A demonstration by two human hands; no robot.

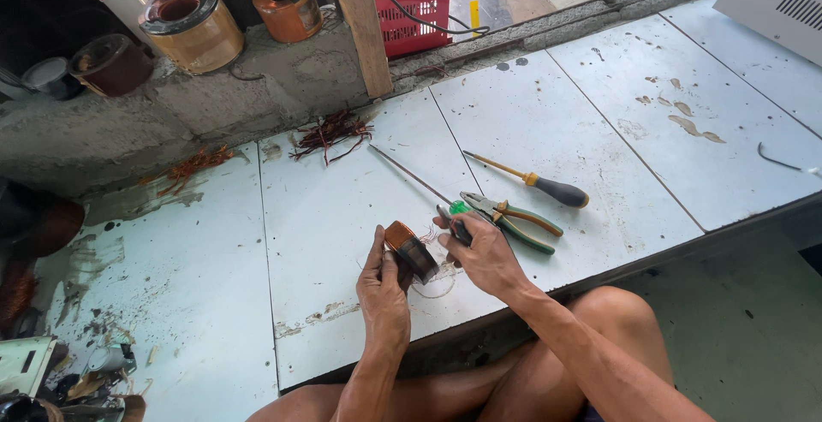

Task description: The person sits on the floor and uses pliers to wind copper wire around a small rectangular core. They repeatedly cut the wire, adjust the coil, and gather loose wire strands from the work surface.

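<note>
At the desk's [342,216] near edge, the left hand [383,289] clasps a small orange-taped coil [409,251], axis tilted far-left; the right hand [484,255] grips a dark-handled tool [454,225].

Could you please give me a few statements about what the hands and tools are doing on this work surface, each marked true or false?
1. The left hand holds a small coil wrapped in orange tape. True.
2. The right hand is empty. False: it grips a small dark-handled tool beside the coil.
3. The green-handled pliers lie on the pale metal surface, untouched. True.
4. The screwdriver with the dark handle is in the red crate. False: it lies on the surface beyond the pliers.
5. Loose copper wire scraps lie near the concrete ledge. True.
</note>
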